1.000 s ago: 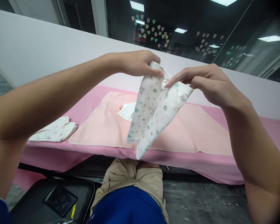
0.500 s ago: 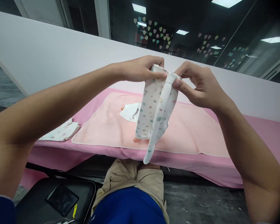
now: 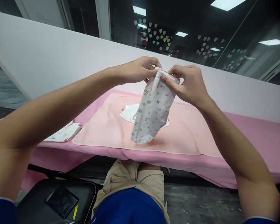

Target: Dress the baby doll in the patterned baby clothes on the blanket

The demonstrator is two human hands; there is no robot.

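Currently, left hand (image 3: 146, 67) is pinching the printed pants (image 3: 154, 109) at the waistband; right hand (image 3: 190, 83) is gripping the same edge, close by. Pants are hanging legs-down above the pink mat (image 3: 100, 124), hiding part of a white garment (image 3: 129, 112). Folded cloths (image 3: 64, 133) are lying on the surface (image 3: 254, 140), left of the mat. Tablet (image 3: 62, 201) is resting on the chair (image 3: 32, 199).

Head cam is sitting above and behind the left hand (image 3: 140, 70) and right hand (image 3: 190, 84), looking forward and down at close range, catching shorts (image 3: 130, 179) below them, window (image 3: 189, 46) beyond.
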